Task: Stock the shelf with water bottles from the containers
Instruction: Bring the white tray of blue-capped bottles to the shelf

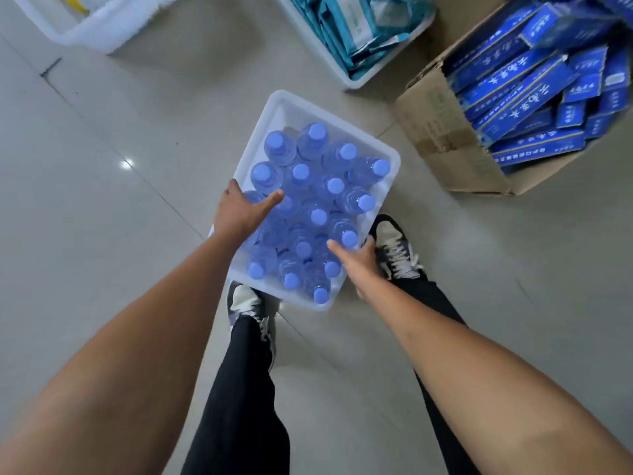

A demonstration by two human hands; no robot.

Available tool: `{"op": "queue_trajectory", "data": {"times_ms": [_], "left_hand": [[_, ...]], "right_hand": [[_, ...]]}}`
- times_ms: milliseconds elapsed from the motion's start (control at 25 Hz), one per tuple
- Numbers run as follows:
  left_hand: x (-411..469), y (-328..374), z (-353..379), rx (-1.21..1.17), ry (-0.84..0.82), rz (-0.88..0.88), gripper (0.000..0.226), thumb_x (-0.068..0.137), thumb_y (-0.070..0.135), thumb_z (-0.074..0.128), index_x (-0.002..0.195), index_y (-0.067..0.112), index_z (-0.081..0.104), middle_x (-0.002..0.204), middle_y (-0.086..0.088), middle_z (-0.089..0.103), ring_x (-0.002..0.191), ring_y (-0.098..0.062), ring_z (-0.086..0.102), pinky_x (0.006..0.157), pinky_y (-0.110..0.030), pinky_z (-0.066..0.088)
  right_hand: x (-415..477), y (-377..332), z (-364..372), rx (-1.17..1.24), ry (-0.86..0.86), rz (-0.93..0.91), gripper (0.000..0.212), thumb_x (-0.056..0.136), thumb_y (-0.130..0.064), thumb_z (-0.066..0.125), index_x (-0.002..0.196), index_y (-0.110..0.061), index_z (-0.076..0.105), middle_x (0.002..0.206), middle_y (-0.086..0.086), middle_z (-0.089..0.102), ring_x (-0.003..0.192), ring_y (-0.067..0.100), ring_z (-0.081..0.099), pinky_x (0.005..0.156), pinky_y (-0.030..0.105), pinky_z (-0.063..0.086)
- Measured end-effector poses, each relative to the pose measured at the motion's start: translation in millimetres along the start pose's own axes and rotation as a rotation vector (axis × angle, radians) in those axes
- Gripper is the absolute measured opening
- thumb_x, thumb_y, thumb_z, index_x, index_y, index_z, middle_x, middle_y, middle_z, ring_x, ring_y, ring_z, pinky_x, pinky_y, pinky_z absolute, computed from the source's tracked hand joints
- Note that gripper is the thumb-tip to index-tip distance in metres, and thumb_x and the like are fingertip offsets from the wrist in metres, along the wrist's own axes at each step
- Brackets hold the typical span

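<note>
A translucent white bin (294, 105) is packed with several upright water bottles (318, 217), all with blue caps. My left hand (239, 214) holds the bin's left rim, with the thumb stretched over the bottles and the fingers hidden outside the wall. At the right rim, my right hand (359, 265) grips near the closest corner, its thumb beside a bottle cap. The bin lies over the toes of both my shoes. Whether it rests on the floor or is lifted, I cannot tell. No shelf is in view.
A cardboard box (442, 132) of blue cartons stands on the floor at the right. A white tub (342, 68) of teal packets sits at the top centre, and another white tub (102, 32) at the top left. Grey floor tiles spread to the left.
</note>
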State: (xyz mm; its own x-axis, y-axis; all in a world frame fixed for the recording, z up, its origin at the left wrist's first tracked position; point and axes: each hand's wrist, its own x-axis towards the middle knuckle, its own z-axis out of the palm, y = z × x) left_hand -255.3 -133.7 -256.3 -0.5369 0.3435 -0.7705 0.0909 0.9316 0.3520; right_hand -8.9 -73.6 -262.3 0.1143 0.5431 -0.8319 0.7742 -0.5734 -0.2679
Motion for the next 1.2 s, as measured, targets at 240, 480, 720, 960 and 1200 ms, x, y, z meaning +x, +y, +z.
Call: {"op": "queue_trajectory", "data": {"times_ms": [240, 480, 720, 960, 1200], "left_hand": [[34, -20, -16, -0.031, -0.074, 0.083, 0.104, 0.069, 0.078, 0.073, 0.141, 0.010, 0.042, 0.138, -0.011, 0.053, 0.127, -0.031, 0.053, 0.105, -0.047, 0.045], [70, -46, -28, -0.108, -0.300, 0.147, 0.090, 0.050, 0.077, 0.087, 0.120, 0.026, 0.065, 0.120, 0.001, 0.071, 0.106, -0.015, 0.070, 0.097, -0.044, 0.056], [45, -13, -37, -0.049, -0.423, 0.204, 0.044, 0.065, 0.046, 0.087, 0.078, 0.018, 0.056, 0.053, 0.016, 0.060, 0.046, 0.007, 0.055, 0.046, -0.008, 0.040], [40, -17, -33, -0.024, -0.295, 0.203, 0.078, 0.046, 0.075, 0.080, 0.083, 0.012, 0.054, 0.077, 0.001, 0.049, 0.066, -0.014, 0.047, 0.059, -0.029, 0.038], [22, -37, -2, -0.133, -0.346, 0.197, 0.080, 0.052, 0.072, 0.082, 0.094, 0.009, 0.055, 0.081, 0.004, 0.054, 0.071, -0.013, 0.053, 0.058, -0.026, 0.039]], "right_hand": [[16, -1, 24, 0.304, 0.095, -0.044, 0.103, 0.073, -0.048, 0.087, 0.153, -0.021, 0.029, 0.143, -0.006, 0.047, 0.124, 0.017, 0.056, 0.099, 0.032, 0.050], [39, 12, 3, 0.404, -0.155, -0.052, 0.124, 0.044, -0.083, 0.083, 0.145, -0.032, 0.034, 0.150, -0.012, 0.046, 0.134, 0.012, 0.051, 0.112, 0.053, 0.041], [56, 1, -29, 0.312, -0.402, -0.031, 0.119, 0.053, -0.073, 0.080, 0.143, -0.015, 0.030, 0.147, 0.001, 0.049, 0.116, 0.017, 0.062, 0.087, 0.041, 0.056], [65, 10, -39, 0.226, -0.356, -0.059, 0.112, 0.046, -0.076, 0.079, 0.134, -0.020, 0.037, 0.140, -0.002, 0.048, 0.129, 0.019, 0.054, 0.102, 0.051, 0.053], [70, 21, -56, 0.153, -0.315, -0.089, 0.109, 0.044, -0.080, 0.072, 0.129, -0.020, 0.039, 0.123, -0.007, 0.053, 0.116, 0.013, 0.054, 0.085, 0.036, 0.047]]}}
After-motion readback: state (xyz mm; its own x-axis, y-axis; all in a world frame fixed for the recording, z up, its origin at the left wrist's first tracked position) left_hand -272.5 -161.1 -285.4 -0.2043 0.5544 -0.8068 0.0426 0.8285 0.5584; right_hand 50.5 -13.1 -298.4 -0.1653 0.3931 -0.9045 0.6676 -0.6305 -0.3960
